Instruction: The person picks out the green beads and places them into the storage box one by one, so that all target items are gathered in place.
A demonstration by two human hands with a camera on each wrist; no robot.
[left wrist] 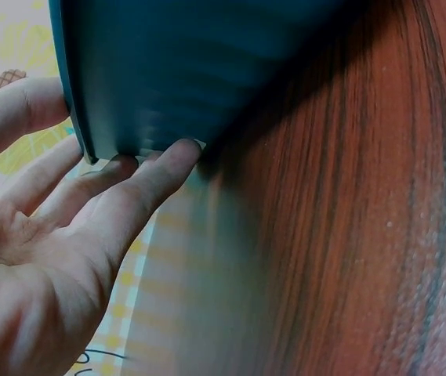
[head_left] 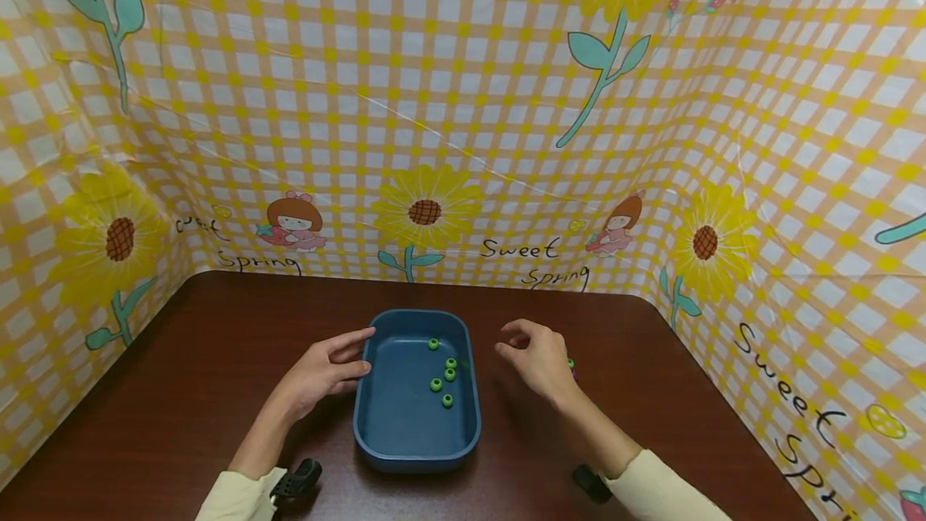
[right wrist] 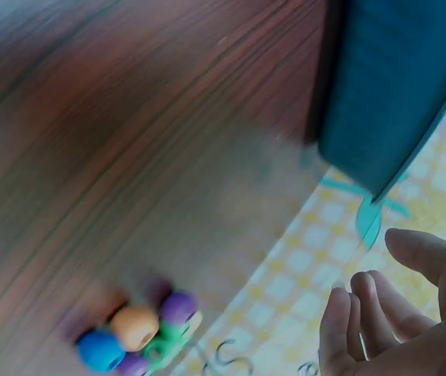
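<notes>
Dark brown wood-grain table [head_left: 217,344]: carries everything on my feed.
Blue rounded-rectangular tray, plastic by its look [head_left: 394,428]: upright, six o'clock in my head view; I judge that a shove from its nine o'clock side could slide it.
Bare left hand [head_left: 329,368]: nine o'clock of the tray, fingers mostly straight, fingertips touching its wall, not wrapped round it.
Bare right hand [head_left: 538,360]: three o'clock, apart from the tray, fingers loosely bent, thumb clear of them, nothing I can see in its grasp.
Round blue bead [right wrist: 101,350], round orange bead [right wrist: 134,328], round purple bead [right wrist: 179,308]: bunched with green past the right hand, three o'clock; a careless wrist sweep could scatter them.
Five round green holed beads [head_left: 450,375]: inside the tray, one to four o'clock; tipping could roll them.
</notes>
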